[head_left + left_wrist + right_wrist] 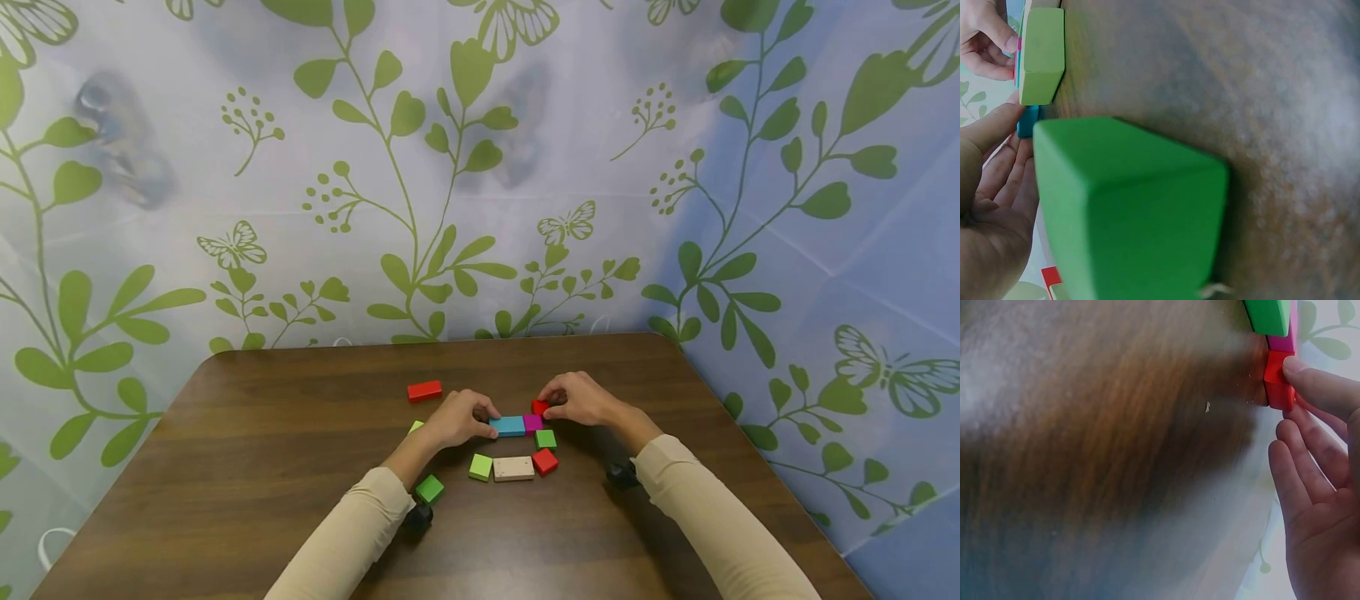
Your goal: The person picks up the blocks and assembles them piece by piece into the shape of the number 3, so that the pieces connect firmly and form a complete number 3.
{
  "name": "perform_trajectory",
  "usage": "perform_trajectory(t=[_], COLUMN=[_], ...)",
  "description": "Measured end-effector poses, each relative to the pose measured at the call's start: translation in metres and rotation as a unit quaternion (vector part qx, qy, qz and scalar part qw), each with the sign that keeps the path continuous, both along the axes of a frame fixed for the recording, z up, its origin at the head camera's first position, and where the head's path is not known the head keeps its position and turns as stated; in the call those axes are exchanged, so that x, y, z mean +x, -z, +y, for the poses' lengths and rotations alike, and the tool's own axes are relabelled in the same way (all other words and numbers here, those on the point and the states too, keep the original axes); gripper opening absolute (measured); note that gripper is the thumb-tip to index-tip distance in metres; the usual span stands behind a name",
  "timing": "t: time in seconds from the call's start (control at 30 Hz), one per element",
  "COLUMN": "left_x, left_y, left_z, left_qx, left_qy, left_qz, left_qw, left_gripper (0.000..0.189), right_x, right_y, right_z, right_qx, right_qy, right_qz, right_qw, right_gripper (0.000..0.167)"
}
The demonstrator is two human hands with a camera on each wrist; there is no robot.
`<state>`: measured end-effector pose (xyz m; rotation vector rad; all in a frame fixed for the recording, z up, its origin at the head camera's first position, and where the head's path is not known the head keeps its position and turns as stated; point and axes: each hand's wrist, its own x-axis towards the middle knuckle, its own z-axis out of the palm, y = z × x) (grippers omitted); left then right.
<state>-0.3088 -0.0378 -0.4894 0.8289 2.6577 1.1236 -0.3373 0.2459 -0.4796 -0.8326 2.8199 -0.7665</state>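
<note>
My left hand (452, 420) pinches the left end of a blue rectangular block (509, 427) between thumb and fingers. A magenta cube (532, 424) stands against the blue block's right end. With thumb and fingertips, my right hand (583, 400) grips a small red cube (539, 407) at the magenta cube's far side; the right wrist view shows the red cube (1279, 380) close to the magenta one (1283, 342). Nearer me sit a green cube (545, 439), another red cube (545, 462), a beige speckled block (513, 468) and a light green block (481, 467).
A darker green cube (430, 489) lies beside the left forearm and looms large in the left wrist view. Farther back on the brown table (300, 442) is a red rectangular block (424, 391). A lime block (416, 426) is partly hidden behind the left wrist.
</note>
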Motion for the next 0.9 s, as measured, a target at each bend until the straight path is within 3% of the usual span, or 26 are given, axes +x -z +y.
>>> perform_trajectory(t=[0.3,0.53,0.9], left_x=[0.001,0.001,0.0], left_y=[-0.001,-0.001,-0.001], left_z=[0.0,-0.001,0.0], left_qx=[0.0,0.001,0.004], left_qy=[-0.001,-0.001,0.0], left_qz=[-0.002,-0.006,-0.006], left_qw=[1.0,1.0,1.0], left_gripper=[0.018,0.018,0.018], right_x=[0.001,0.007,0.015], right_y=[-0.003,-0.006,-0.001], right_z=[-0.001,-0.005,-0.009], right_qx=[0.001,-0.004,0.003], right_qy=[-0.003,-0.031,-0.06], right_qz=[0.019,0.06,0.081], right_qw=[0.9998,0.9977,0.9949], right_gripper=[0.022,0.017,0.021])
